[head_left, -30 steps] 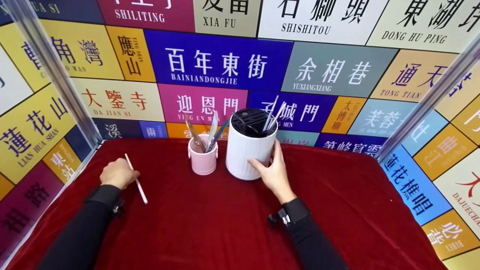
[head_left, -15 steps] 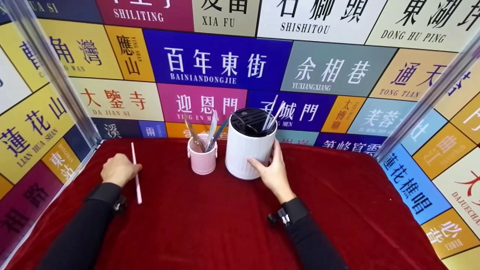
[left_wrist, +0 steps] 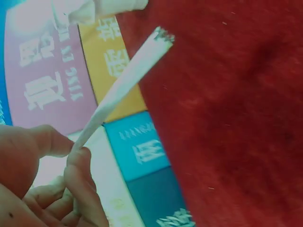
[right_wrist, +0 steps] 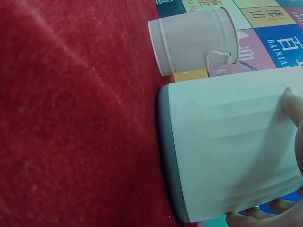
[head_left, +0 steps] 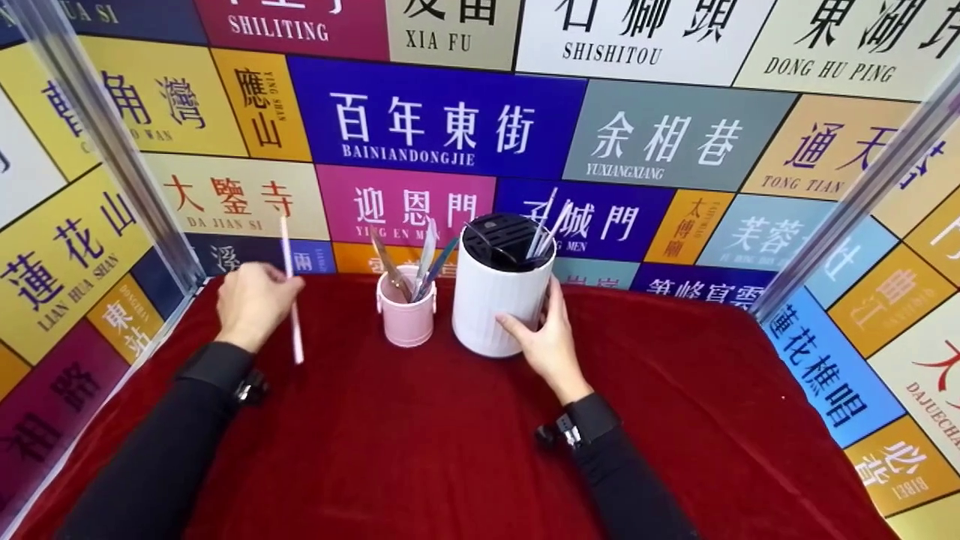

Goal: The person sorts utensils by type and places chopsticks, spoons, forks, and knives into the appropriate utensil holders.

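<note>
My left hand pinches a thin pale pink stick between thumb and fingertips. The stick stands steeply tilted over the left part of the cloth, and one end looks rough and speckled in the left wrist view. My right hand grips a white ribbed cylindrical holder from its right side, thumb in front and fingers round the far side. The holder stands upright, and its black slotted top carries several thin pale sticks toward the right.
Left of the holder stands a small pink bucket-shaped cup with several flat-bladed tools in it. Dark red cloth covers the table. Behind rises a panel of coloured signs, with metal posts at the left and right corners.
My left hand has moved up and to the right, away from the near side, carrying the stick, which has turned more upright. The right hand and the holder have stayed in place.
</note>
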A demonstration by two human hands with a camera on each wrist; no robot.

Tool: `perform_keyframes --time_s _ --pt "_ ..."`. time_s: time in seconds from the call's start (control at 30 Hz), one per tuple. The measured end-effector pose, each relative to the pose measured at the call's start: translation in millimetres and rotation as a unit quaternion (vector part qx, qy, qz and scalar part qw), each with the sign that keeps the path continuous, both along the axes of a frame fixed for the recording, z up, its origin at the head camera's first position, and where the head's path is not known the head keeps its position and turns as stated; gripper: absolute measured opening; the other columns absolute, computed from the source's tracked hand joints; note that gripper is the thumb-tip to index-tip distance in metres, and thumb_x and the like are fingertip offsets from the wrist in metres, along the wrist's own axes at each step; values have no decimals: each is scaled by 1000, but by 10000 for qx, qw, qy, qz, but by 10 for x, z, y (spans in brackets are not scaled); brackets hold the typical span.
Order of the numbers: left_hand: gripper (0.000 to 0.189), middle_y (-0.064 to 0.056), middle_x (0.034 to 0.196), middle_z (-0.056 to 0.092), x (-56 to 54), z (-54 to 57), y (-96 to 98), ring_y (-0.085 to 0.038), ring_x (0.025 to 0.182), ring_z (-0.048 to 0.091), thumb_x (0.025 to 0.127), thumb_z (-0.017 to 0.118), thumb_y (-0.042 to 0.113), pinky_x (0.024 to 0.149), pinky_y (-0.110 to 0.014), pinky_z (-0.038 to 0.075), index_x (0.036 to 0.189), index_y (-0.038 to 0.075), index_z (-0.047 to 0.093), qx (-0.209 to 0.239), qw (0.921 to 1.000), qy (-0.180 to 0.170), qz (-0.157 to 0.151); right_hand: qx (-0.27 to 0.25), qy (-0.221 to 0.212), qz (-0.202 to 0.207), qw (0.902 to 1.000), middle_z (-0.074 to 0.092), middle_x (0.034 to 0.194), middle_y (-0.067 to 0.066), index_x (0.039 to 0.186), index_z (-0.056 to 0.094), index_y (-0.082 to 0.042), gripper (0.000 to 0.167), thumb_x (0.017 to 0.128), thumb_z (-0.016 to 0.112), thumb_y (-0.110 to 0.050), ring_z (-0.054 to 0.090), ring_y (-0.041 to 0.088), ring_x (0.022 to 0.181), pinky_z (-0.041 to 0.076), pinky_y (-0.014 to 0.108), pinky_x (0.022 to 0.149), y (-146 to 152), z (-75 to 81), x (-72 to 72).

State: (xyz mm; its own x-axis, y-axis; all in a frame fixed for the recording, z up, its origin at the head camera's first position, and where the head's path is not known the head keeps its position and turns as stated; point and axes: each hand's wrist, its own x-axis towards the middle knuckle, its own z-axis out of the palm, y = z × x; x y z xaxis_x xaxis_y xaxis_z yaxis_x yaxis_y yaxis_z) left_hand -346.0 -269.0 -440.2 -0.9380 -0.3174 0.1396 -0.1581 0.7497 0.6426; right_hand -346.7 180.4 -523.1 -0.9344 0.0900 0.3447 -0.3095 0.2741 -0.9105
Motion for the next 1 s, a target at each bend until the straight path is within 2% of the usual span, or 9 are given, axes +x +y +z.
perform_keyframes --time_s 0.17,0.4,0.73,0.93,1.0 --pt "32 -15 108 85 27 257 303 -39 95 76 96 73 36 80 -50 55 112 12 86 -115 9966 792 -217 33 2 -1 10000 39 176 6 175 28 -23 112 87 97 -33 46 29 159 43 55 128 -1 7 8" --pt "25 -13 97 85 26 596 710 -33 82 77 96 71 27 78 -47 59 105 9 85 -137 9817 1800 -602 6 34 1 10000 40 175 7 174 29 -22 111 87 97 -32 47 29 158 43 55 129 6 -8 -3" --pt "19 -9 98 84 27 999 1154 -28 84 76 97 74 22 81 -40 58 108 9 82 -30 9609 2571 -1024 73 16 14 10000 38 177 7 175 27 -21 113 88 96 -34 45 30 160 42 55 130 13 -9 4" --pt "16 -5 102 85 40 1236 1438 -21 85 75 99 75 21 79 -34 60 111 12 82 73 9503 2821 -1315 111 16 31 9999 37 177 7 176 26 -21 114 88 96 -37 45 29 160 42 54 130 13 -3 5" --pt "16 -3 104 84 49 1313 1536 -17 84 74 101 75 21 75 -30 60 114 14 81 168 9470 2865 -1445 120 0 19 9999 37 177 8 176 25 -20 115 87 96 -37 46 30 159 43 54 130 12 5 7"
